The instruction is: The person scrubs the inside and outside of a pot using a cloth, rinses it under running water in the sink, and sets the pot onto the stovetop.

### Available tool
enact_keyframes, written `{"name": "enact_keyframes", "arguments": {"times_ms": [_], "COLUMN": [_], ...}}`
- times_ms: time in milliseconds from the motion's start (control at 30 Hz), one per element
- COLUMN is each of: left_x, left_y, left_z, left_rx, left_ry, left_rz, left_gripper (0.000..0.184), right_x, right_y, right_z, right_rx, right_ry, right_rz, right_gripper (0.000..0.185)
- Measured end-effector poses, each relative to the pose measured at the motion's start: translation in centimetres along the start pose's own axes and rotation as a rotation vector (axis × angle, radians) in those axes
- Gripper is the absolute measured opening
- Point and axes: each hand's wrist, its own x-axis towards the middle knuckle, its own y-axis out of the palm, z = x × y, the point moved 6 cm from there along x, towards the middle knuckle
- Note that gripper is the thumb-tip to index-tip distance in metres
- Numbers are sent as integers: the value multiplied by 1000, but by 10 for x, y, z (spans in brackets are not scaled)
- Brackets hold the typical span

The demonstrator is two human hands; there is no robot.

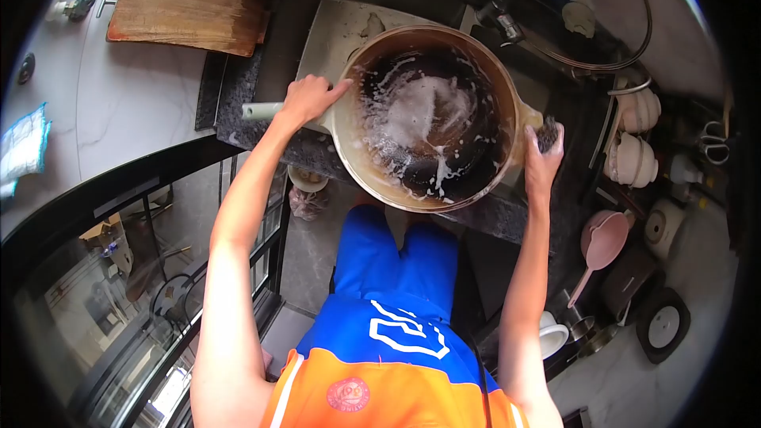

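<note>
A large pot [346, 141] with a cream outer wall sits over the sink, and white suds cover much of its dark inside. My left hand [311, 101] is closed round the base of its long pale handle [260, 111], with the thumb reaching the rim. At the pot's right side my right hand [542, 160] has its fingers closed on a dark steel wool scrubber [547, 135], beside the short side handle [526, 120]. Foam shows on the right fingers. Whether that hand also grips the side handle, I cannot tell.
Behind the pot are the sink [337, 32] and a black faucet [507, 20]. A wooden cutting board [186, 0] lies at the far left. On the right are stacked bowls [632, 160], a pink ladle [604, 238] and scissors [714, 143]. A dark stone counter edge [317, 150] runs in front.
</note>
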Motion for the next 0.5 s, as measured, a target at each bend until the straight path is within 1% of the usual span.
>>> {"name": "enact_keyframes", "arguments": {"times_ms": [33,100,133,167,233,300,333,367,400,467,500], "left_x": [-7,-22,-24,-26,-31,-28,-27,-27,-25,-17,-15], "left_y": [-2,-8,-12,-23,-57,-59,-70,-72,-73,-66,-56], "left_z": [2,11,16,33,71,105,113,120,125,135,128], "left_rx": [-9,-47,7,41,32,131,104,105,100,97,134], "left_ry": [4,-104,-146,-174,-208,-155,-187,-181,-154,-111,-99], "left_rz": [1,-1,11,-45,-123,-191,-199,-193,-204,-188,-180], "left_gripper": [74,72,70,69,68,64,56,56,52,44,40], "right_x": [6,25,34,45,63,77,81,84,89,95,97], "right_y": [6,29,40,64,119,163,184,201,214,238,242], "right_z": [4,12,20,29,49,40,39,36,30,11,-6], "right_rx": [-10,-6,-31,-24,-181,-317,-376,-434,-435,-452,-460], "right_ry": [-1,-80,-95,-97,-159,-129,-139,-144,-135,-42,-21], "right_rz": [-1,79,141,200,270,338,337,339,336,363,367], "right_gripper": [23,23,23,24,31,37,39,42,42,49,49]}}
